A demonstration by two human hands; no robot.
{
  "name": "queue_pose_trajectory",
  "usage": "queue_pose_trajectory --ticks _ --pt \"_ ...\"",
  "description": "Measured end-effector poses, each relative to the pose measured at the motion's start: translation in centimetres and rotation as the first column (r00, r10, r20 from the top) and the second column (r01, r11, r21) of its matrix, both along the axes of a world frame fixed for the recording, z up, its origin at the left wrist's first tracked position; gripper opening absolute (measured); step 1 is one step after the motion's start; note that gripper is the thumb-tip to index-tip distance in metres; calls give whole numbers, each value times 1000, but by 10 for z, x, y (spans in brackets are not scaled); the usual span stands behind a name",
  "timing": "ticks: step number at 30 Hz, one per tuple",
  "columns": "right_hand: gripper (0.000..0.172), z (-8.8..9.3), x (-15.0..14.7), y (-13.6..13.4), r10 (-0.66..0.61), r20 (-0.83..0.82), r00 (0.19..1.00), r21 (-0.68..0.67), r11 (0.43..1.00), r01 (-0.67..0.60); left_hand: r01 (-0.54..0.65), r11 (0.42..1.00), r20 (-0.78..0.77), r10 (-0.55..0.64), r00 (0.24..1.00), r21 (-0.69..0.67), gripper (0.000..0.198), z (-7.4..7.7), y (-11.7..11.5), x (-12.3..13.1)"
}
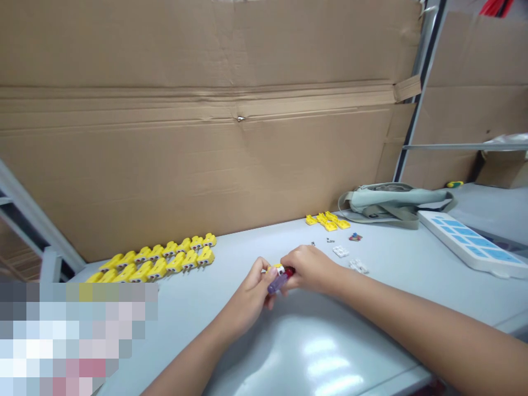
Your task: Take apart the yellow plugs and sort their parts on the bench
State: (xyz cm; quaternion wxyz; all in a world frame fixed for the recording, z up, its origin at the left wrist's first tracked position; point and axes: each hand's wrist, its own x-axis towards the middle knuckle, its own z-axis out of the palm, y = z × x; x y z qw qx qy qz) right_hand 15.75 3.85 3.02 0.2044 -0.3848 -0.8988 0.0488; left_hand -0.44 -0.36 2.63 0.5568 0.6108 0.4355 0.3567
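Chunky yellow plugs [157, 269], metal pins sticking out, are sitting in two rows on the smooth grey tabletop [235, 247]. Left hand [248, 295] is pinching a small yellow-and-white piece [280, 268] over mid-tabletop. Screwdriver [278, 283], translucent purple handle, is crossing just beside it; right hand [310, 268] is gripping its red end. Rightward: yellow covers [331, 226] clustering, blocky white parts [340, 252] lying nearer, soft fabric bag [385, 199] slumping, flat white panel [466, 236] showing blue rectangles.

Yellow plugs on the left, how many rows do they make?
2. The back row lies nearer the upright cardboard; the front row runs alongside it, on the near side. The blocky patch at lower left may hide more.
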Motion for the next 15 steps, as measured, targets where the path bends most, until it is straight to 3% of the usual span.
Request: queue_pose_trajectory --ticks 3,6,11,15 --pt "31 -10 -2 9 104 -106 989 -18 994 -107 -22 999 24 22 999 -25 34 -3 0 3" --pt "37 -19 -3 17 166 -190 968 68 985 -156 -19 997 105 27 994 -75 36 -9 1 6" --pt "37 -16 -5 16 255 -116 960 201 953 -229 -81 985 157 105 982 -152 39 -13 2 7" --pt "34 -7 -6 8 207 -92 974 147 970 -193 -73 996 58 76 995 -52 38 -5 -1 4"
